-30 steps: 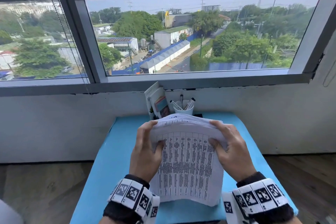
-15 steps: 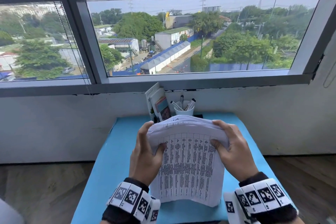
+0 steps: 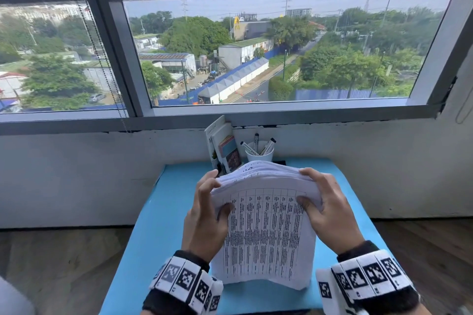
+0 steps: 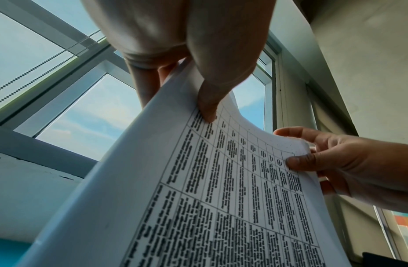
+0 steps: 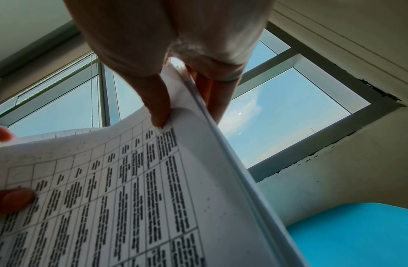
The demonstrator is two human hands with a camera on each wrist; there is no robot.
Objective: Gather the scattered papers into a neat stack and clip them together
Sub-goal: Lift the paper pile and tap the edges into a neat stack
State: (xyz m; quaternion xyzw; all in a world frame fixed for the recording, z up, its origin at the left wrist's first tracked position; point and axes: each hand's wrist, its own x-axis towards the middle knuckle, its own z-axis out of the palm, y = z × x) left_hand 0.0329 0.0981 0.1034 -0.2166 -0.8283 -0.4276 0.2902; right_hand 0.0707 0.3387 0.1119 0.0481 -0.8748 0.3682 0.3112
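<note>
Item: stack of papers [image 3: 266, 225], printed tables facing you, held on end over the blue table [image 3: 163, 225]; lower edge at or just above the tabletop, contact not clear; top edge bowed away from you, towards the window [image 3: 268, 51]

Left hand [image 3: 204, 225]: closed on the stack's left edge, thumb on the printed face, fingers wrapped behind

Right hand [image 3: 330, 215]: closed on the right edge in the same way, thumb on the front sheet, fingers curled over the top and back

Condition of stack: sheets gathered into one bundle; side edge looks fairly flush in the right wrist view; top edges fan slightly in the head view, so squaring is probably unfinished

Done, by your pictures: gathering; no loose sheets seen on the table

Left to do, as judged: tap the bundle square, then clip it; no clip visible on the papers, and none identifiable on the table

Also present: white cup [image 3: 259, 155] of markers and a few booklets [image 3: 225, 147] standing at the table's far edge, just beyond the stack

Caution: you have both hands occupied, so you must free one to fetch a clip without letting the sheets slide
</note>
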